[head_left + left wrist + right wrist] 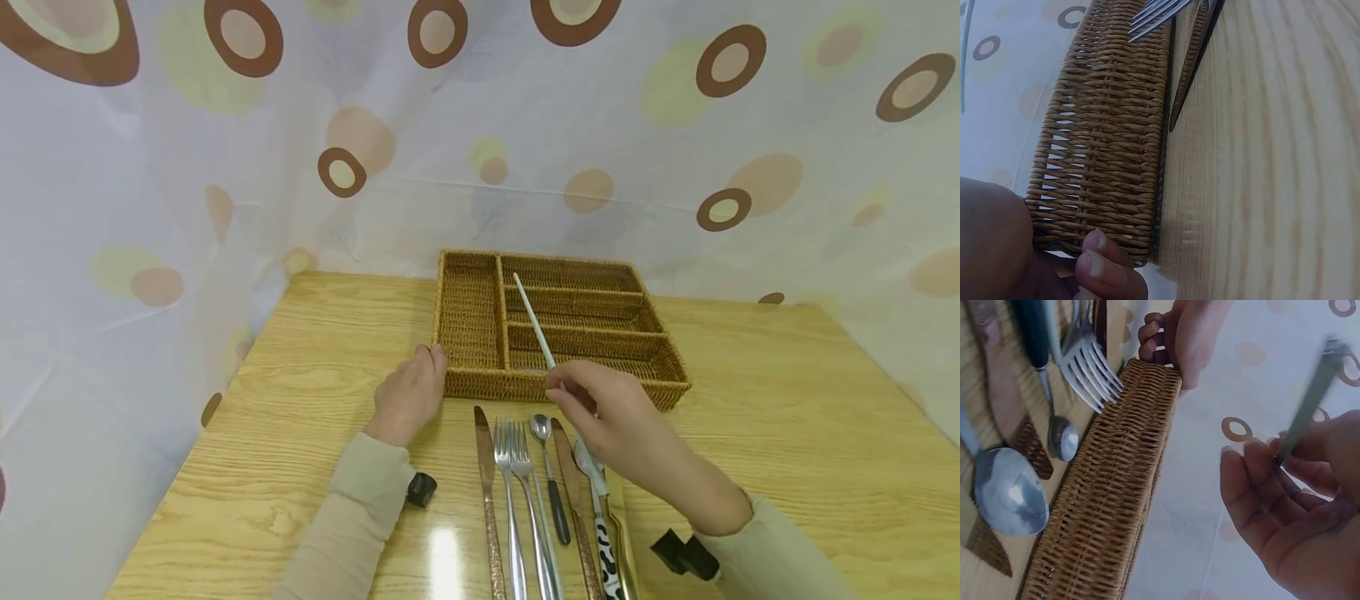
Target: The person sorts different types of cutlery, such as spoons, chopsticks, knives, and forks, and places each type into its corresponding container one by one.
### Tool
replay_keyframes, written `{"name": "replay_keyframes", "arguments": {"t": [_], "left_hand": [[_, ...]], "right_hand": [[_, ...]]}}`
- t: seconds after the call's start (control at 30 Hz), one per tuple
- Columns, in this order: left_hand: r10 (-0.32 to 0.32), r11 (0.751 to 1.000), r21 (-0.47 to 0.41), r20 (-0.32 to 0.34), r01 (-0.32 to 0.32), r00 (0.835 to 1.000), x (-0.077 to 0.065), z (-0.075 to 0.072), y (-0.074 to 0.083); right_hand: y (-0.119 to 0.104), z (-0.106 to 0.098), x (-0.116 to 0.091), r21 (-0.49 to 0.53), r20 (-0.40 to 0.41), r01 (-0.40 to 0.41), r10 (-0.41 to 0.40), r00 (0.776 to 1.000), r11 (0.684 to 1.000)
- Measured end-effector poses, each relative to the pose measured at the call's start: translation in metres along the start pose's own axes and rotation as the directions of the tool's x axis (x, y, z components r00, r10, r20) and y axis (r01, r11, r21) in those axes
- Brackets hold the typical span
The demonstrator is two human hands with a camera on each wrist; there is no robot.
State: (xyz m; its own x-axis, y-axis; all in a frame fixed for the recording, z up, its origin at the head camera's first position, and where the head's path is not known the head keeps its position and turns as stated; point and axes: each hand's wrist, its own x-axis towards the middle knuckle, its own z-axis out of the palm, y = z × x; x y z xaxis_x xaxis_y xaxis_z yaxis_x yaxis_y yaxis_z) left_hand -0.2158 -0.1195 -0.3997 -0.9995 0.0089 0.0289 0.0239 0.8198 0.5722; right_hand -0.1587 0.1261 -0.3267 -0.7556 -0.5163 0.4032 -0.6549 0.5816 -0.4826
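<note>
A pale green chopstick, pinched between the thumb and fingers of my right hand, slants over the front wall of a brown wicker cutlery tray. Its far end overlaps the right-hand compartments in the head view. My left hand grips the tray's front left corner; fingertips curl round the wicker in the left wrist view. The tray has one long compartment on the left and three crosswise ones on the right. Part of the chopstick is hidden behind my right hand.
In front of the tray lie two forks, rose-gold knives, a small dark-handled spoon, a spoon with a black-and-white handle, a gold knife and another pale green chopstick. A patterned cloth hangs behind the wooden table.
</note>
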Motion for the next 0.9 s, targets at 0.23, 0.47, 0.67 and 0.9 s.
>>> {"name": "replay_keyframes", "arguments": {"t": [0.23, 0.47, 0.67, 0.9], "left_hand": [[-0.015, 1.0, -0.012, 0.014, 0.015, 1.0, 0.001, 0.0, -0.002], [-0.007, 1.0, -0.01, 0.008, 0.007, 1.0, 0.001, 0.0, -0.001], [-0.014, 1.0, -0.004, 0.006, 0.014, 1.0, 0.001, -0.001, 0.0], [-0.019, 1.0, -0.006, 0.01, 0.019, 1.0, 0.002, 0.0, -0.001]], "right_hand": [[-0.002, 0.008, 0.021, 0.011, 0.087, 0.018, -0.018, 0.996, 1.0], [0.0, 0.014, 0.042, 0.011, 0.137, -0.027, 0.026, 0.99, 1.0], [0.008, 0.022, 0.07, 0.013, 0.174, -0.073, 0.07, 0.982, 0.997], [0.019, 0.031, 0.106, 0.007, 0.262, -0.237, 0.227, 0.938, 0.971]]}}
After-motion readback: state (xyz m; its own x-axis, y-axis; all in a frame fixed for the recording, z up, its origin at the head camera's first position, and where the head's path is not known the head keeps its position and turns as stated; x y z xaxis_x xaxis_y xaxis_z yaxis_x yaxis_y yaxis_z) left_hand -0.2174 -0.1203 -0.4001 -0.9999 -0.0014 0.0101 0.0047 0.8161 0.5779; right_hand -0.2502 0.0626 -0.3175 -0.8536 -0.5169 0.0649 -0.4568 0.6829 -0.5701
